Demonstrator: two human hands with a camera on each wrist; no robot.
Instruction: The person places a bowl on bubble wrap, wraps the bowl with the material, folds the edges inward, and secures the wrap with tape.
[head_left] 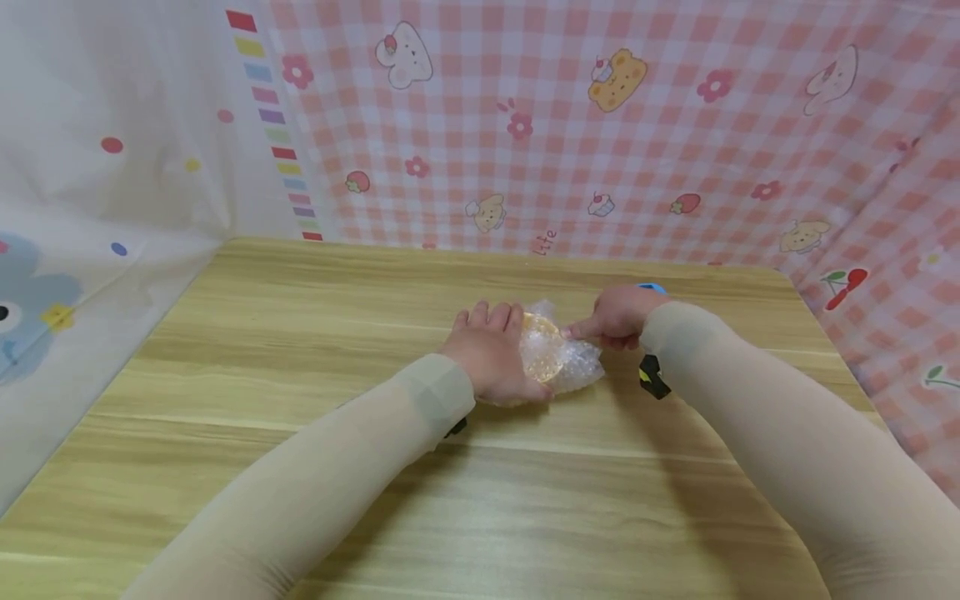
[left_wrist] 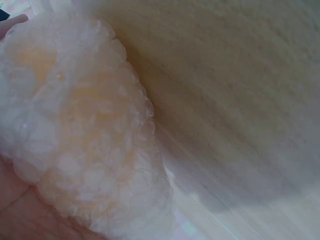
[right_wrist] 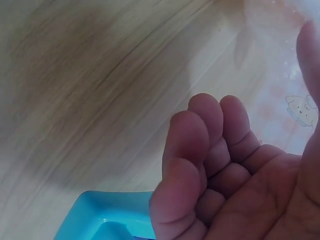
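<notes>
A yellowish round object in clear bubble wrap (head_left: 545,350) lies on the wooden table in front of me. My left hand (head_left: 489,354) holds it from the left, its fingers at the far side and thumb along the near side. Close up in the left wrist view, the bubble wrap (left_wrist: 100,135) covers most of the palm. From the other side, my right hand (head_left: 618,318) reaches in with a straight finger touching the wrap. Its other fingers (right_wrist: 185,137) are loosely bent, with nothing showing between them and the palm in the right wrist view.
Behind the right hand stands a bright blue container (right_wrist: 107,205), mostly hidden in the head view. Checked pink cloth (head_left: 555,158) hangs along the table's back and right sides, and a white cloth (head_left: 150,117) along the left.
</notes>
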